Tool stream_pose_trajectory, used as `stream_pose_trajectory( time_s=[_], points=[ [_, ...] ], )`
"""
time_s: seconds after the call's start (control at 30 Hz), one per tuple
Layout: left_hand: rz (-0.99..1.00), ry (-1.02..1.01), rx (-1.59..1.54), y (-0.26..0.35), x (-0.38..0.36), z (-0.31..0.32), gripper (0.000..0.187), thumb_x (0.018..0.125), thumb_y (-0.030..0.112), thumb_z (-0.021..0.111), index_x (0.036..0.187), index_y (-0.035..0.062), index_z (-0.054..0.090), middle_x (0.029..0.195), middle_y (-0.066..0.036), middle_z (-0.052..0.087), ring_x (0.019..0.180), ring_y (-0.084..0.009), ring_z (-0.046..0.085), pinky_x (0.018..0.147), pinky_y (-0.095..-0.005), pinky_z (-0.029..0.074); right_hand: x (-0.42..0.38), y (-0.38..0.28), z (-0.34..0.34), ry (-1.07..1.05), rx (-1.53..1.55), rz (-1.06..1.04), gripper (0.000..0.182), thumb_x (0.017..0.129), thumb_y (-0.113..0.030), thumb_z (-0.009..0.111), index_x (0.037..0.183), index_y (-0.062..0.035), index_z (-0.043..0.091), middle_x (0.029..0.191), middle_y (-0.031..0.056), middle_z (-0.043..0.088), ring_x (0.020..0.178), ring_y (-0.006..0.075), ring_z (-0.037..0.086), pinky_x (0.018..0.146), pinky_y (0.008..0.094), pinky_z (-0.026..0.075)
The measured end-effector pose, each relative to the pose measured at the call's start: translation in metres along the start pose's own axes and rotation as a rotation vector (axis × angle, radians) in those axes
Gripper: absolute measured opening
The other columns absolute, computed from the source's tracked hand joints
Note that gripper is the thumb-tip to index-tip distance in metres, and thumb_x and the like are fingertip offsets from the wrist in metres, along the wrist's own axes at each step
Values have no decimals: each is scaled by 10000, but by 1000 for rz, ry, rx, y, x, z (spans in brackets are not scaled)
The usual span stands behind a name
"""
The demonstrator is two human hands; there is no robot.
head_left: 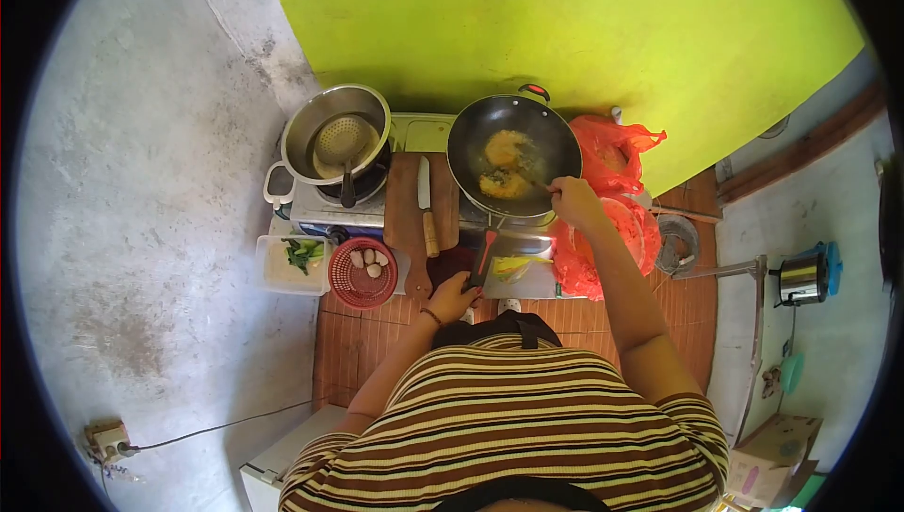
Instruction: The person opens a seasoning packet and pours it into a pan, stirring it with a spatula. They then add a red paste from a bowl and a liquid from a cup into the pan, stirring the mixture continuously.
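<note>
A dark wok (476, 131) sits over the stove with two golden, frying pieces of food (505, 183) inside. My left hand (450, 297) is closed around the end of the wok's red and black handle (486, 253). At the wok's right rim, my right hand (574, 201) grips a thin cooking utensil (537, 184) whose tip reaches the nearer piece; its exact kind is hard to make out. Left of the wok lies a wooden cutting board (403, 201), with a knife (426, 206) resting on it.
A metal pot (311, 103) with a perforated skimmer (341, 143) stands at left. In front are a tub (268, 277) of greens and a red basket (341, 293) of pale bulbs. Red plastic bags (612, 248) crowd the right side, below the green wall (565, 23).
</note>
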State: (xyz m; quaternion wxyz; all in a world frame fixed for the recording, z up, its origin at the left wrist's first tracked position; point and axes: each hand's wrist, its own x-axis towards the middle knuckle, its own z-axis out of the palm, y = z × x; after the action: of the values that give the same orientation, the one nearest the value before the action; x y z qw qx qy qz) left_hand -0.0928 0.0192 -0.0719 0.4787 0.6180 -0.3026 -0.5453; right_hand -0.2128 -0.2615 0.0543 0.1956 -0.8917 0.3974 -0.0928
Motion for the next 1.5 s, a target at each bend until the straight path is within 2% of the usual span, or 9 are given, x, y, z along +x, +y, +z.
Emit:
stream_pose_trajectory(
  time_s=[0.37,0.57,0.67,0.77,1.07,1.17,1.27,1.37,1.5],
  points=[
    [-7,-15,-10,1,0,-3,264,905,89,570,1130,-36,508,891,-97,658,741,-112,626,673,-249,512,4,-2,-1,-51,127,-105,163,719,-108,592,834,-59,696,886,170,665,844,352,639,768,422,511],
    [16,-5,1,-5,1,-3,266,904,92,575,1123,-41,504,899,-103,658,760,-118,631,678,-257,521,13,-10,-20,-57,-90,140,186,729,-99,580,861,-43,698,894,167,665,858,351,636,786,411,508],
    [3,-13,-63,-1,1,-3,267,901,98,583,1118,-39,508,892,-104,658,771,-117,634,677,-257,524,21,8,5,48,131,-77,168,732,-97,588,850,-46,696,894,170,665,872,346,635,789,411,504],
    [10,14,-72,0,-2,-1,262,902,94,582,1115,-39,509,895,-105,658,777,-118,635,675,-256,524,9,-10,-34,-148,57,-75,162,737,-97,586,848,-41,689,901,184,658,883,351,630,789,415,501],
    [22,-25,-94,2,0,-4,276,903,94,581,1127,-47,504,902,-107,659,760,-123,634,682,-257,526,47,5,1,-44,210,37,147,741,-123,603,838,-47,682,919,180,660,896,346,634,790,421,501],
    [-32,-32,-34,6,-1,-5,208,911,30,548,1094,-53,496,944,-106,624,872,-149,634,714,-264,540,35,-20,-27,-156,36,-23,153,747,-121,596,848,-46,682,928,197,658,908,358,633,804,420,500],
    [-1,-12,-93,5,-2,-3,263,902,83,580,1116,-54,511,924,-113,650,785,-136,637,684,-262,532,27,-49,-53,-220,-172,147,159,742,-118,594,855,-53,685,941,189,659,901,359,636,804,422,504],
    [-29,-27,-45,9,-2,-5,264,899,79,582,1116,-53,511,923,-112,649,806,-138,640,682,-265,537,43,-14,-8,-49,-87,85,150,735,-114,602,848,-59,683,945,182,663,893,353,640,788,438,508],
    [-1,-26,-67,9,-2,-6,265,896,76,582,1115,-54,509,924,-116,648,830,-144,647,684,-269,544,25,-18,-19,-130,0,-76,178,724,-91,601,870,-45,693,884,170,659,857,329,639,758,397,509]
  ],
)
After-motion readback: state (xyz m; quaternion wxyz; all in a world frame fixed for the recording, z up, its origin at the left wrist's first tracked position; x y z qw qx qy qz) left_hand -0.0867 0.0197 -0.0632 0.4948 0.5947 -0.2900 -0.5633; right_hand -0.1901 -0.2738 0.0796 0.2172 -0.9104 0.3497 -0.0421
